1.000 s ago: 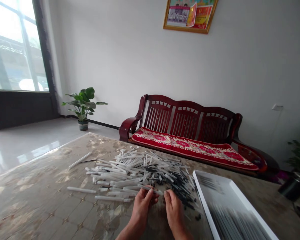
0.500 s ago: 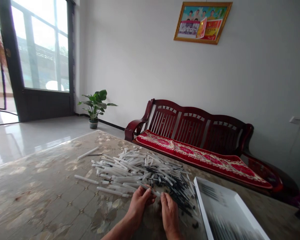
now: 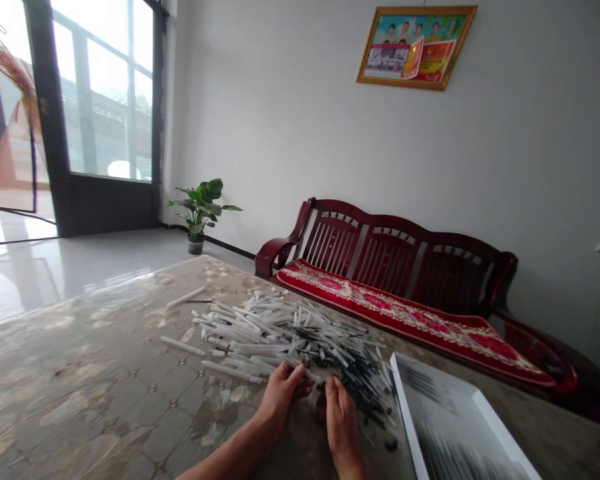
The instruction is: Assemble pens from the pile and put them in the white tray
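Note:
A heap of white pen barrels [image 3: 250,330] and black-tipped refills [image 3: 353,373] lies on the patterned table [image 3: 90,373]. My left hand [image 3: 281,393] is at the near edge of the heap, fingers curled round a white pen piece. My right hand [image 3: 340,417] sits beside it, fingers bent down onto the dark refills; what it holds is hidden. The two hands nearly touch. A white tray [image 3: 460,420] with dark pens lined up inside lies just right of my right hand.
A dark red wooden bench [image 3: 405,267] with a red cushion stands behind the table against the white wall. A potted plant [image 3: 200,210] is on the floor by a glass door [image 3: 100,113]. A framed picture [image 3: 415,45] hangs above. Stray white barrels [image 3: 185,298] lie left of the heap.
My view has swung to the left, bringing more of the door into sight. Both hands stay at the near edge of the heap, working on a pen piece.

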A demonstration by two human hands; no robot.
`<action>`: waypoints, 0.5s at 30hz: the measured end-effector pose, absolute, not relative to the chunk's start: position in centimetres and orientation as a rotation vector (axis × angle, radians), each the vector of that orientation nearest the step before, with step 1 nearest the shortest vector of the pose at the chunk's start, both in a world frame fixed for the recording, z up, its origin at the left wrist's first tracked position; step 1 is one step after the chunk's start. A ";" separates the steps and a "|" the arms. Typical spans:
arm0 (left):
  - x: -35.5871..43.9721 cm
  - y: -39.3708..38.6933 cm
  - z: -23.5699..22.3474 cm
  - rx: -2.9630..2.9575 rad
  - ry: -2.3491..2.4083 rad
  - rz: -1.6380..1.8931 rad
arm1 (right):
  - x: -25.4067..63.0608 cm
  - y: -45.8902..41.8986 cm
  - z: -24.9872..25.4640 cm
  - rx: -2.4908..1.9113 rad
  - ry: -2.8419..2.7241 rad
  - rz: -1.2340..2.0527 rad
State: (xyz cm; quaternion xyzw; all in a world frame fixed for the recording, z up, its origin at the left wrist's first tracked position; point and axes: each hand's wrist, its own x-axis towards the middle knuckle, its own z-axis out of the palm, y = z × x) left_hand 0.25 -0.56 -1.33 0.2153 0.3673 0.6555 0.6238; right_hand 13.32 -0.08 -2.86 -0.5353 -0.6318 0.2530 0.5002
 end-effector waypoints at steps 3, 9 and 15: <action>0.1 -0.7 -1.3 0.505 0.839 1.503 | 13.1 -0.3 -2.9 -1.269 -1.521 0.605; 0.0 -0.8 -1.2 0.575 0.846 1.482 | 13.0 -0.3 -3.0 -1.320 -1.502 0.578; -0.1 -0.9 -1.1 0.561 0.840 1.480 | 13.0 -0.3 -2.9 -1.286 -1.555 0.551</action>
